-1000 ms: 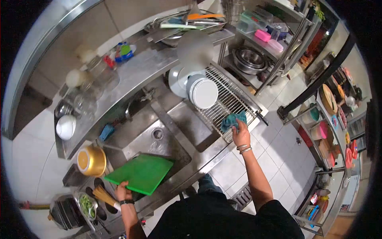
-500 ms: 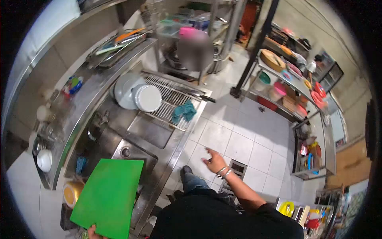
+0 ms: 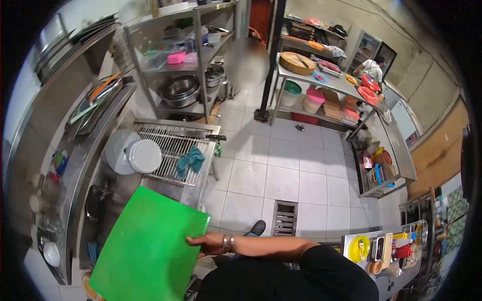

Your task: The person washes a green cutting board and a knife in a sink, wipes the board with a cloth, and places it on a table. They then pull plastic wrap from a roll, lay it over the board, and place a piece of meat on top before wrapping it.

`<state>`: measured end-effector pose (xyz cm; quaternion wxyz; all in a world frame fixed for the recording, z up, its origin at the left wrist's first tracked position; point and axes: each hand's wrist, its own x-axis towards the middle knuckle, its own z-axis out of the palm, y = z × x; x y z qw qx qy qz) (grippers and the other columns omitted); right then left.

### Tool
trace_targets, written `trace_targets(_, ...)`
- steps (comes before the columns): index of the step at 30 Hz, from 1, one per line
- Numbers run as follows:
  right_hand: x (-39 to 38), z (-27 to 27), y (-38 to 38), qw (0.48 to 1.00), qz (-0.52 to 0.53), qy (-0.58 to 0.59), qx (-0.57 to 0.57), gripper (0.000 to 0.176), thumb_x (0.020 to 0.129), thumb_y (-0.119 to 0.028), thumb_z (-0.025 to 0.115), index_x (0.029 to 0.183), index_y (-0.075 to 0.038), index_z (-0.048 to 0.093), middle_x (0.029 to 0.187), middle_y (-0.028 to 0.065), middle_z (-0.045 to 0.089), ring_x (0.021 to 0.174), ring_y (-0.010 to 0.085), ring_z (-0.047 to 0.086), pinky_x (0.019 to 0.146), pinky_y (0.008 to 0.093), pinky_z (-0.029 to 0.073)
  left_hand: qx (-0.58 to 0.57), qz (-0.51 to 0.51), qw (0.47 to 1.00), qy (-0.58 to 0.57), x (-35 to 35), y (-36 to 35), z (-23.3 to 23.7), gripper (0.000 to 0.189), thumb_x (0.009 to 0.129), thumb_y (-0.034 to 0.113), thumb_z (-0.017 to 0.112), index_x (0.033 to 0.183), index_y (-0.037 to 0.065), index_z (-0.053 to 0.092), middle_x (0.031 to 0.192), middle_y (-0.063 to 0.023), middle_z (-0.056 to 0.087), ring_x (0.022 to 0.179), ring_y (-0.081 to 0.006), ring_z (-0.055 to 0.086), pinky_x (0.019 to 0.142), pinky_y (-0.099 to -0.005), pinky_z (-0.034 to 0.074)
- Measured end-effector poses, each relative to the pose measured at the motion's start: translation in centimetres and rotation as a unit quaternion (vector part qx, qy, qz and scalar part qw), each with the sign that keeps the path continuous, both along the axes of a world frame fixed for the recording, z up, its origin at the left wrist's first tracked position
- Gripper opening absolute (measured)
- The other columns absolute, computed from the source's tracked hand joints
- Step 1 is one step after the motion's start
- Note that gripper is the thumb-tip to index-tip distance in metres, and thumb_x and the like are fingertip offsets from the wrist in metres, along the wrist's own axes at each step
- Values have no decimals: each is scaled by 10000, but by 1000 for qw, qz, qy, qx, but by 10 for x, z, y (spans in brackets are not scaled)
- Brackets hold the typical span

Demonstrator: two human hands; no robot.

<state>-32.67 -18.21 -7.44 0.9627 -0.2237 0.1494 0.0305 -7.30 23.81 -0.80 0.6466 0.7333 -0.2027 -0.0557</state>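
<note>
A green cutting board is held over the sink counter at the lower left, its wide face toward me. My right hand grips its right edge, thumb across the face and the other fingers behind. Metal bangles circle that wrist. My left hand does not show; the board or the frame's edge hides it. Just beyond the board, a wire rack bears a white round tub, a teal cloth and a knife with a black handle.
Left of the sink runs a steel shelf with glasses and a white bowl. Steel shelving holds pots at the back. A floor drain lies ahead. On the right stand a work table and a condiment station.
My right hand has swung left from over the floor and taken hold of the board's right edge. My left hand has gone from sight, and the view has turned.
</note>
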Motion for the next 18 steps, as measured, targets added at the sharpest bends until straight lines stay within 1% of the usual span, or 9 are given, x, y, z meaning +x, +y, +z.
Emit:
trace_targets(1, -21, 9, -14, 1000, -11, -13, -2, 419, 953, -365, 602, 1277, -108, 537, 1217, 73, 628, 1055, 217, 642, 888, 406, 550, -55, -38, 994, 85, -8, -44, 15, 498, 795, 377, 670, 1133, 18, 600, 1132, -230, 627, 973, -343, 634, 886, -460, 527)
trace_targets(3, -67, 21, -43, 998, -54, -6, -19, 424, 956, -360, 597, 1284, -101, 526, 1221, 84, 626, 1067, 228, 640, 905, 426, 545, -168, -134, 934, 284, -35, -130, 42, 506, 781, 227, 635, 1223, -2, 548, 1183, -206, 607, 1022, -345, 616, 915, -475, 515)
trace_targets(5, -110, 17, -66, 995, -98, 0, -35, 429, 959, -355, 593, 1290, -93, 516, 1225, 94, 623, 1080, 239, 638, 923, 446, 541, -196, -217, 878, 380, -58, -209, 55, 566, 766, 77, 600, 1313, -23, 497, 1235, -181, 588, 1070, -347, 598, 945, -490, 502)
trace_targets(7, -149, -3, -86, 976, -209, 44, 53, 473, 950, -369, 603, 1313, -89, 491, 1250, 119, 607, 1122, 269, 619, 943, 489, 524, -167, -269, 877, 361, -74, -284, 46, 577, 754, 37, 596, 1319, -29, 496, 1223, -175, 597, 1041, -320, 615, 925, -431, 512)
trace_targets(12, -237, -17, -118, 938, -333, 69, 64, 423, 947, -322, 619, 1266, -62, 520, 1206, 96, 631, 1094, 237, 631, 928, 443, 542, -93, -373, 864, 326, -193, -477, 46, 412, 775, -44, 583, 1186, -47, 572, 1080, -139, 649, 976, -224, 626, 871, -360, 494)
trace_targets(14, -278, -29, -134, 883, -456, 36, 107, 380, 934, -263, 643, 1237, -57, 542, 1170, 90, 644, 1062, 215, 638, 901, 394, 556, -42, -434, 848, 301, -238, -536, 41, 321, 772, -46, 606, 1093, -35, 602, 960, -75, 667, 794, -154, 633, 692, -280, 501)
trace_targets(15, -297, -37, -139, 857, -495, 56, 131, 334, 933, -220, 640, 1211, -52, 561, 1143, 91, 655, 1012, 199, 652, 865, 348, 565, -14, -441, 840, 315, -257, -560, 37, 270, 777, -39, 617, 1046, -15, 607, 903, -45, 662, 715, -122, 610, 603, -248, 460)
trace_targets(17, -330, -54, -145, 824, -545, 46, 150, 310, 938, -211, 632, 1195, -49, 569, 1126, 92, 661, 1000, 198, 658, 859, 342, 567, 14, -452, 834, 315, -305, -603, 34, 120, 818, 9, 632, 930, 39, 604, 791, 14, 638, 533, -58, 523, 431, -202, 344)
trace_targets(18, -343, -55, -148, 798, -579, 37, 161, 287, 943, -202, 623, 1179, -45, 578, 1109, 92, 667, 988, 197, 663, 852, 337, 569, 26, -469, 826, 313, -324, -621, 31, 120, 818, 9, 632, 930, 39, 604, 791, 14, 638, 533, -58, 523, 431, -202, 344)
